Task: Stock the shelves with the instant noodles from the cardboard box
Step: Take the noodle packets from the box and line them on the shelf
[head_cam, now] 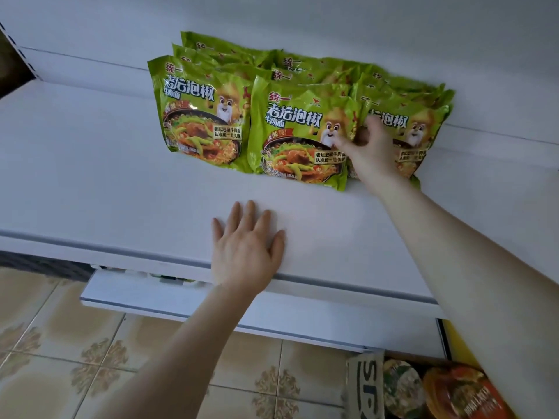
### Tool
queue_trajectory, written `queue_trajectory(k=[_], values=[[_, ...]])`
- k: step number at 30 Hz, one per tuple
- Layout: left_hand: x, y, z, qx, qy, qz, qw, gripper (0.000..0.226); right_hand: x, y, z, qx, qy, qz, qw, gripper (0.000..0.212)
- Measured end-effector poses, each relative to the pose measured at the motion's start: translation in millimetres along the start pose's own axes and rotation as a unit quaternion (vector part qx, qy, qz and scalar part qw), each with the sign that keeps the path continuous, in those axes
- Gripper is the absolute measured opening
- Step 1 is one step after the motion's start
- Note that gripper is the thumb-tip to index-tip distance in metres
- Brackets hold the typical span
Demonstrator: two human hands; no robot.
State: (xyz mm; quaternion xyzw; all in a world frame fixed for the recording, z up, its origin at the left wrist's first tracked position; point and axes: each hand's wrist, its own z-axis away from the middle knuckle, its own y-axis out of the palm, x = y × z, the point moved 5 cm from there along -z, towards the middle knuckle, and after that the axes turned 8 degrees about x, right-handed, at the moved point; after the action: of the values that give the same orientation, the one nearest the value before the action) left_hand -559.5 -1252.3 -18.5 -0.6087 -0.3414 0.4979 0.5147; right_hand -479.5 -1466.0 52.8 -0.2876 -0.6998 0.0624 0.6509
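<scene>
Three rows of packs lean toward the shelf's back, right of its middle. The right hand sits on the seam between the middle and right front packs. It is too blurred to tell whether it pinches either. The left hand lies spread flat near the front edge. It is probably best to nudge low and level the fronts gently so that nothing topples. Open room lies left of the rows and along the front edge. The box waits below right.
</scene>
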Motion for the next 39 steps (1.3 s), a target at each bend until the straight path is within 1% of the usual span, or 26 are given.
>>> queue_trajectory(k=[2,3,6,10,17,21,24,29,32,34,36,39], values=[[1,2,0,0.009,-0.002,0.0,1.0,0.069,-8,5,5,-0.007,0.004,0.036,0.999,0.047],[1,3,0,0.009,-0.003,0.001,1.0,0.07,-12,8,7,-0.012,0.005,0.048,0.999,0.053],[2,2,0,-0.007,0.001,0.003,1.0,0.064,-19,18,14,-0.037,0.012,0.104,0.994,0.063],[2,3,0,-0.012,0.006,0.002,1.0,0.062,-17,23,9,-0.072,0.019,0.116,0.99,0.072],[3,4,-1,-0.01,0.007,-0.003,1.0,0.065,-15,26,14,-0.101,0.026,0.151,0.983,0.066],[3,4,-1,-0.013,0.013,-0.013,1.0,0.058,-14,25,20,-0.112,0.033,0.178,0.977,0.065],[3,3,-1,-0.021,0.018,-0.015,1.0,0.054,-13,25,28,-0.109,0.026,0.201,0.973,0.056],[1,3,-3,-0.002,0.041,-0.023,0.999,0.055,-7,17,41,-0.082,0.012,0.207,0.975,0.036],[-10,-4,-1,-0.002,0.074,-0.033,0.997,0.05,-1,8,49,-0.068,0.012,0.186,0.98,0.034],[-26,-14,2,-0.03,0.115,-0.041,0.992,0.041,3,-3,56,-0.068,0.01,0.171,0.983,0.032],[-48,-24,5,-0.055,0.16,-0.016,0.985,0.035,6,-19,63,-0.074,0.013,0.16,0.984,0.03],[-88,-37,12,-0.067,0.223,0.025,0.972,0.04,3,-52,80,-0.091,0.035,0.154,0.983,0.028]])
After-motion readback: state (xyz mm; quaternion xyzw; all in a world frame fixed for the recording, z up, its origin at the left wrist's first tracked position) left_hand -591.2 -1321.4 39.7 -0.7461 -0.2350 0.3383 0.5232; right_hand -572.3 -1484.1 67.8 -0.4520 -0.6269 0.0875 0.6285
